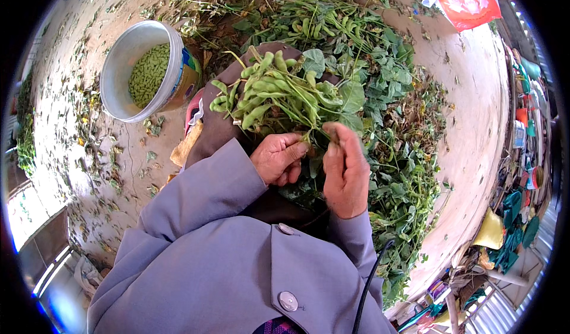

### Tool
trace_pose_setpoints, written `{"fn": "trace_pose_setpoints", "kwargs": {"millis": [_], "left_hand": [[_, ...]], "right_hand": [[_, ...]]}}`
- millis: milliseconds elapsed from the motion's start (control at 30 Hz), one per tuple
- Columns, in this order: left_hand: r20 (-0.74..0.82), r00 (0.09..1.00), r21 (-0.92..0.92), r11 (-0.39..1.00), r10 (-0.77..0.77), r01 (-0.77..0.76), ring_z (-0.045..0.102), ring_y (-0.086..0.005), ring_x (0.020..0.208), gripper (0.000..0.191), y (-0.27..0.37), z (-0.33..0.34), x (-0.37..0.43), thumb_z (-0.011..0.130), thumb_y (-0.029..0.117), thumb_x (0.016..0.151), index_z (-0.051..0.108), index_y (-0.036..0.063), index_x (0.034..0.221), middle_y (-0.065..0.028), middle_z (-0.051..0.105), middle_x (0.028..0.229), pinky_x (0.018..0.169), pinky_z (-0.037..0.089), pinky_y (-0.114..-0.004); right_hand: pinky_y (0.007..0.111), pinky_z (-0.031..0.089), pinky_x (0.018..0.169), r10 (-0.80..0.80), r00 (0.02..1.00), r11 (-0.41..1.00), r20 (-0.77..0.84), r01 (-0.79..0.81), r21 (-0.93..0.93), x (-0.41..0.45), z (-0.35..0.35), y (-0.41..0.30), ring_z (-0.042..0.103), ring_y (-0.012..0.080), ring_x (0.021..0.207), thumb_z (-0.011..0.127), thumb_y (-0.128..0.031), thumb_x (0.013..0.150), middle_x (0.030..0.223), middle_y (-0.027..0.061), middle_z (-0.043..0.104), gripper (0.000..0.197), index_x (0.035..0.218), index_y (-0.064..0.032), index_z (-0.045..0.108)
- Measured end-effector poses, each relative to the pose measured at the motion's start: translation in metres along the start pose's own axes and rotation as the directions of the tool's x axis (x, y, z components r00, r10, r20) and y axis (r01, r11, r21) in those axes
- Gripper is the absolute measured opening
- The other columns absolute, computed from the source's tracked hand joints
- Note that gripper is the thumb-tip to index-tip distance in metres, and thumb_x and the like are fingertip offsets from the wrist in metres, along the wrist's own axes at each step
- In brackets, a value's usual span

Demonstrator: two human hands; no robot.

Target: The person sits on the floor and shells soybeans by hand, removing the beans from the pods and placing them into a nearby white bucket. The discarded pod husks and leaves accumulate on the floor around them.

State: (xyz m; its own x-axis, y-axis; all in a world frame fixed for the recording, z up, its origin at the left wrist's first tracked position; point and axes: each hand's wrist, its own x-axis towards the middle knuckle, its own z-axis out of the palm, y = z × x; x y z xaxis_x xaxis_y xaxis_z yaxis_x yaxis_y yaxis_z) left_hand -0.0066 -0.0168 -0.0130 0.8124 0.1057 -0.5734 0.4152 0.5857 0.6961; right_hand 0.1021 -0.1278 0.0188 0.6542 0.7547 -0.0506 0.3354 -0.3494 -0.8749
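Observation:
A bunch of green soybean plants with plump pods (267, 87) lies across my lap, its stems running towards my hands. My left hand (280, 158) pinches a stem of the bunch between thumb and forefinger. Close beside it, slightly blurred, my right hand (345, 169) has its thumb and curled fingers at the stems and leaves; whether it grips one cannot be told. To the upper left stands a plastic bucket (110, 80), partly filled with shelled green beans (149, 73).
More soybean plants (329, 22) are heaped beyond my knees, and leafy stalks (401, 200) pile along my right side. Dry leaves litter the floor (138, 156). A red plastic bag (467, 2) lies at the upper right. Assorted containers and cloths line the right edge, among them a yellow item (490, 229).

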Motion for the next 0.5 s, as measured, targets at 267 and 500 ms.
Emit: {"fn": "trace_pose_setpoints", "kwargs": {"millis": [267,500], "left_hand": [[-0.022,0.999,0.136,0.989,-0.046,0.048,0.042,-0.0104,0.039,0.026,-0.001,0.002,0.001,0.043,0.027,0.083,0.052,0.0027,0.089,-0.006,0.051,0.053,0.037,0.032,-0.022],[-0.009,0.998,0.155,0.986,-0.058,0.058,0.043,-0.0103,0.041,0.022,-0.002,0.0,0.003,0.04,0.018,0.074,0.053,0.0024,0.081,-0.0065,0.053,0.056,0.039,0.033,-0.022]], "right_hand": [[0.039,0.044,0.057,-0.018,0.999,0.976,0.033,0.025,-0.216,0.041,0.012,0.001,0.057,0.0348,0.067,0.057,-0.022,0.079,0.074,0.0155,0.06,0.02,0.089,-0.0047,0.057],[0.031,0.043,0.055,0.075,0.997,0.997,0.026,-0.075,0.006,0.051,0.019,0.016,0.054,0.0224,0.057,0.064,-0.016,0.073,0.064,0.0122,0.056,0.02,0.082,-0.0006,0.055]]}}
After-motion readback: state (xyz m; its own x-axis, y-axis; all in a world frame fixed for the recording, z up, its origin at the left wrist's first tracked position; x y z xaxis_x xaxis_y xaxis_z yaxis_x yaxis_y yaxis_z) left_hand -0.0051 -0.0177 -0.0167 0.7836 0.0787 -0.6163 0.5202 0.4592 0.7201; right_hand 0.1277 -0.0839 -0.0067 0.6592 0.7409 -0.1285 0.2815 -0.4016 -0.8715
